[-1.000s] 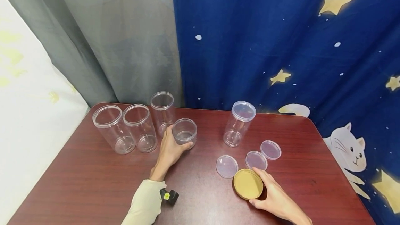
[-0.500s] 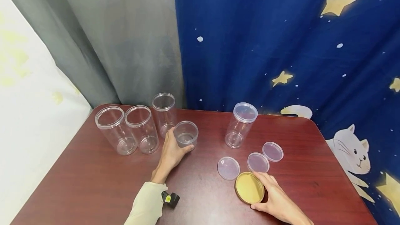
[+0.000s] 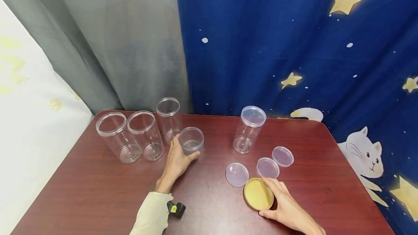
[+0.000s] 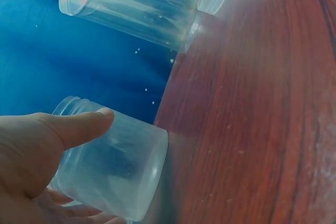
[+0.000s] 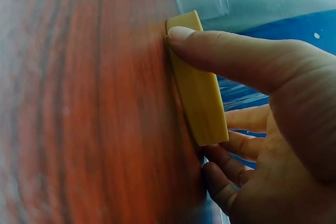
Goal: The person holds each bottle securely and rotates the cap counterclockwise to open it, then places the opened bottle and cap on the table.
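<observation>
My left hand (image 3: 177, 159) grips a short clear plastic jar (image 3: 192, 143), thumb on its near right side and fingers round the left. The jar stands upright and uncovered on the table. In the left wrist view the thumb lies along the jar wall (image 4: 123, 161). My right hand (image 3: 284, 204) holds a round gold lid (image 3: 258, 194) by its right edge, thumb at the front and fingers at the back. In the right wrist view, the thumb presses the yellow rim (image 5: 197, 87), low at the tabletop. Some right fingertips are hidden behind the lid.
Three tall uncovered clear jars (image 3: 148, 137) stand left of the short one. A tall jar (image 3: 246, 133) with a clear lid on it is at the back right. Three loose clear lids (image 3: 237, 174) lie behind the gold lid. Curtains (image 3: 228, 64) hang beyond the table (image 3: 98, 198).
</observation>
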`<state>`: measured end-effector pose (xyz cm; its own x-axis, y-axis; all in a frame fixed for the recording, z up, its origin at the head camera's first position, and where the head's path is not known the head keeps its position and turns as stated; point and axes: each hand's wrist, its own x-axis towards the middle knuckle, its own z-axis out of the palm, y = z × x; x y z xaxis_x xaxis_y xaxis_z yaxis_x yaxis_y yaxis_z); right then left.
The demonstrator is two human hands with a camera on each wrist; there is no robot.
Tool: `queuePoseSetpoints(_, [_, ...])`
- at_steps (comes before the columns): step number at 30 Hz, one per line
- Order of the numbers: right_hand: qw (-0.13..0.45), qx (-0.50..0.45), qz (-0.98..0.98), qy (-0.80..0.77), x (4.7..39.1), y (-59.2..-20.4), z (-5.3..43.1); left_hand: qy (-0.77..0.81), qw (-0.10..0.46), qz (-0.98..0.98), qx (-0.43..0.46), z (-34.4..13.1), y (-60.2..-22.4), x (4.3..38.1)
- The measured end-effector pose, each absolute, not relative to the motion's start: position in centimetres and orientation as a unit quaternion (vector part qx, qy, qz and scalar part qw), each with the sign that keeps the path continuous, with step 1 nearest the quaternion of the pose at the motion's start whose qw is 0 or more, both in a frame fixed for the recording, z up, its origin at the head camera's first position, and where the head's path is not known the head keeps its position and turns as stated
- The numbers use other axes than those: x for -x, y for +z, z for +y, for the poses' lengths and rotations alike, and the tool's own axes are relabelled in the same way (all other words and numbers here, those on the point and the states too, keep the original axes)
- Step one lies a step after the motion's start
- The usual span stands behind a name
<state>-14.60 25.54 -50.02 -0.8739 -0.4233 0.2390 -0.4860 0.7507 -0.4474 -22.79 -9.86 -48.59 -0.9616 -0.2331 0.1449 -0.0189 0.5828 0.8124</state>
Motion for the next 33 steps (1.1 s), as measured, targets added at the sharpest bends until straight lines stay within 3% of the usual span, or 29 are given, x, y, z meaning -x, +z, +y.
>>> queuePoseSetpoints(9, [0.064, -0.249, -0.934, 0.250, 14.6, -50.1, 25.6, -0.422, 0.114, -0.897, -0.068, -9.9, -48.1, 22.5])
queuePoseSetpoints(14, [0.069, -0.252, -0.933, 0.248, 14.6, -50.0, 25.6, -0.366, 0.143, -0.918, -0.051, -9.6, -46.7, 21.8])
queuePoseSetpoints(27, [0.068, -0.257, -0.927, 0.265, 14.6, -50.1, 25.5, -0.268, 0.312, -0.907, 0.086, -6.1, -42.0, 20.8])
queuePoseSetpoints(30, [0.064, -0.254, -0.928, 0.263, 14.6, -50.1, 25.6, -0.305, 0.297, -0.895, 0.134, -5.0, -41.6, 21.0])
queuePoseSetpoints(33, [0.057, -0.247, -0.932, 0.260, 14.5, -50.0, 25.6, -0.355, 0.236, -0.891, 0.157, -3.7, -41.5, 21.4])
